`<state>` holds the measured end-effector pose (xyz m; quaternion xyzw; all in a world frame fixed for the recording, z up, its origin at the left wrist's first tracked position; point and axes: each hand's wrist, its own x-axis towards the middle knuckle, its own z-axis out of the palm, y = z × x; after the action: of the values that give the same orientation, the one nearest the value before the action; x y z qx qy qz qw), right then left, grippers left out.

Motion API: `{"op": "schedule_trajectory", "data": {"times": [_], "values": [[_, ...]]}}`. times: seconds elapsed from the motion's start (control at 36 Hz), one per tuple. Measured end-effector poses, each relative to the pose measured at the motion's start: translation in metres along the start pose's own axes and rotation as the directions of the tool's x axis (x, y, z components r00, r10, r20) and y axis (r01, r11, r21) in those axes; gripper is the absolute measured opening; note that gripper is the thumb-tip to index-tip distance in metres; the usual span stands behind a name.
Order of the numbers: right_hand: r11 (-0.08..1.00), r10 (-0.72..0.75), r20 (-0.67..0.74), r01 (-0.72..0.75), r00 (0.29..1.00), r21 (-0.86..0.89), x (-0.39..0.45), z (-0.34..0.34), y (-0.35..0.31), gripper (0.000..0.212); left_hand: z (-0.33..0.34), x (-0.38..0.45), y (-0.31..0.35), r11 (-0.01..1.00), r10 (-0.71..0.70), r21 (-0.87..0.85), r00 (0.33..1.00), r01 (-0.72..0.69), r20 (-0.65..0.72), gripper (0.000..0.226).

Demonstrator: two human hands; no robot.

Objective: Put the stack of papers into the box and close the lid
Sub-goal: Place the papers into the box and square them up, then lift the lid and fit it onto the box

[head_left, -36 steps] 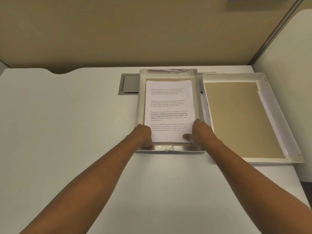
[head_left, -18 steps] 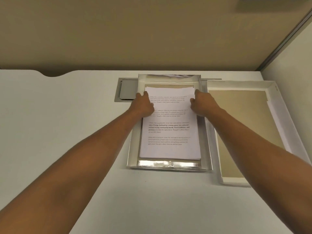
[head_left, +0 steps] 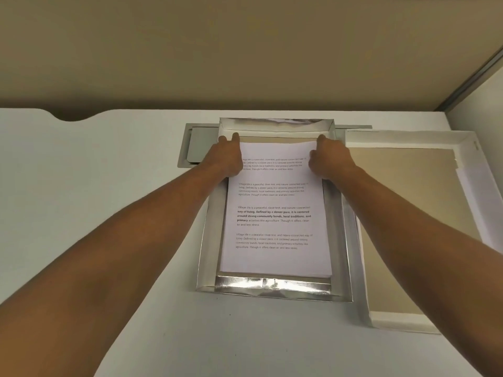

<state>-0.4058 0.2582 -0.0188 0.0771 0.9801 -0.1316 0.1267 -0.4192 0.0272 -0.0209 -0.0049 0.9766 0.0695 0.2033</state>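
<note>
Since the earlier frames, both hands have been carried from the near end of the box (head_left: 340, 213) to its far end, and little else has been shifted. At the far left corner of the stack of papers (head_left: 275, 227) the left hand (head_left: 224, 156) is laid, its fingers curled down over the edge of the sheets and its fingertips close to the far wall of the box; whether anything is pinched cannot be told. At the far right corner the right hand (head_left: 330, 157) is laid likewise, fingers bent over the paper's edge, grip unclear.

Inside the box the stack is seen lying flat, printed side up, with brown bottom showing beyond its far and near ends. Just to the right of the box, touching it, the lid (head_left: 408, 213) is laid open side up on the white table (head_left: 95, 172). Behind the box, a grey metal plate (head_left: 196, 148) is set in the tabletop.
</note>
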Motion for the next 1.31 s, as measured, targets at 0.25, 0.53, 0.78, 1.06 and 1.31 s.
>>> {"op": "schedule_trajectory", "data": {"times": [0.25, 0.53, 0.78, 1.06, 1.31], "values": [[0.989, -0.011, 0.113, 0.027, 0.994, -0.144, 0.019, -0.004, -0.009, 0.034, -0.002, 0.01, 0.001, 0.999, 0.002, 0.05, 1.0, -0.004, 0.023, 0.05], [0.99, -0.025, 0.024, 0.028, 0.999, -0.141, 0.009, 0.002, -0.009, 0.035, -0.001, 0.005, 0.002, 1.0, 0.006, -0.016, 1.0, -0.006, 0.009, 0.055], [0.991, 0.018, -0.217, 0.012, 0.976, 0.136, -0.046, -0.018, 0.023, 0.045, 0.004, -0.016, 0.005, 0.98, -0.069, -0.19, 0.994, 0.051, -0.088, 0.064], [0.944, 0.223, -0.048, -0.204, 0.974, 0.26, -0.154, 0.007, 0.08, 0.053, 0.012, -0.07, 0.019, 0.936, -0.108, -0.348, 0.986, 0.057, -0.129, 0.073], [0.956, 0.261, 0.061, -0.266, 0.964, 0.125, -0.207, 0.013, 0.087, 0.048, 0.032, -0.131, 0.031, 0.92, -0.036, -0.39, 0.986, -0.029, -0.16, 0.068]]}}
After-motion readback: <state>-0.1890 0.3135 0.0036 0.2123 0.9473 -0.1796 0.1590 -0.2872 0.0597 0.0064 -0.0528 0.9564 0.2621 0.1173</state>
